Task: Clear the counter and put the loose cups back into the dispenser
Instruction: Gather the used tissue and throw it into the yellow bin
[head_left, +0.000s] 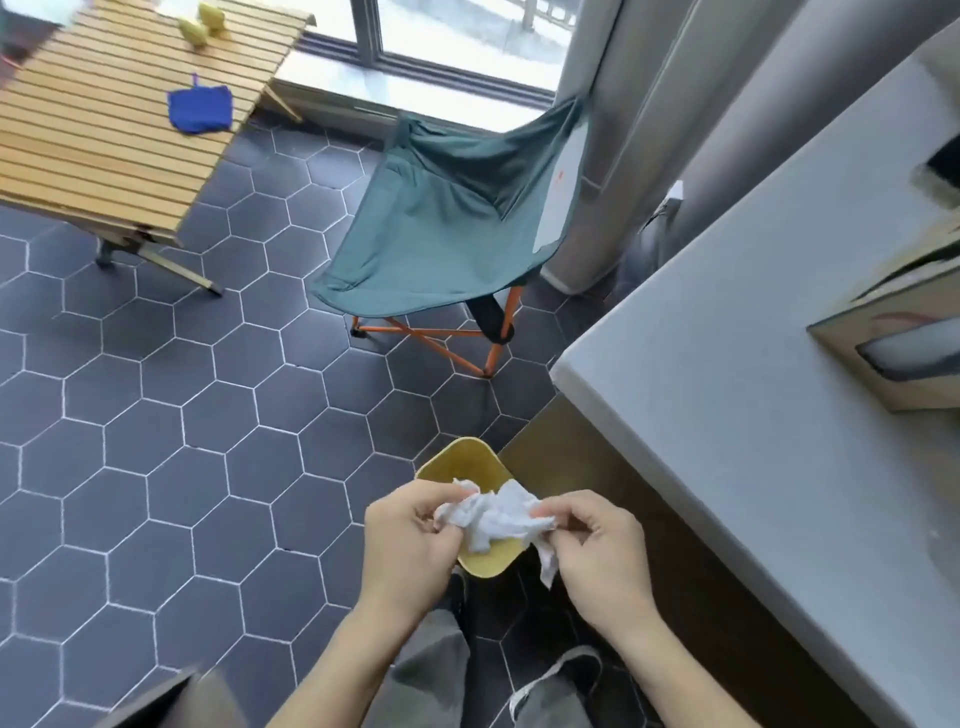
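Both hands, left (410, 540) and right (597, 545), pinch a crumpled tissue (498, 519) between closed fingers, right over a yellow bin (457, 462). The counter (753, 415) lies at three o'clock, a box (904, 338) on it.

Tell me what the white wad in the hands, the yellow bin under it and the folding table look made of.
White wad: seemingly tissue paper, matte, crumpled, with thin ragged edges.
Yellow bin: probably plastic, a smooth, evenly coloured, rounded rim.
Folding table: wood or bamboo slats, light brown, with parallel gaps; which of the two is unclear.
Both the left hand and right hand pinch the wad.
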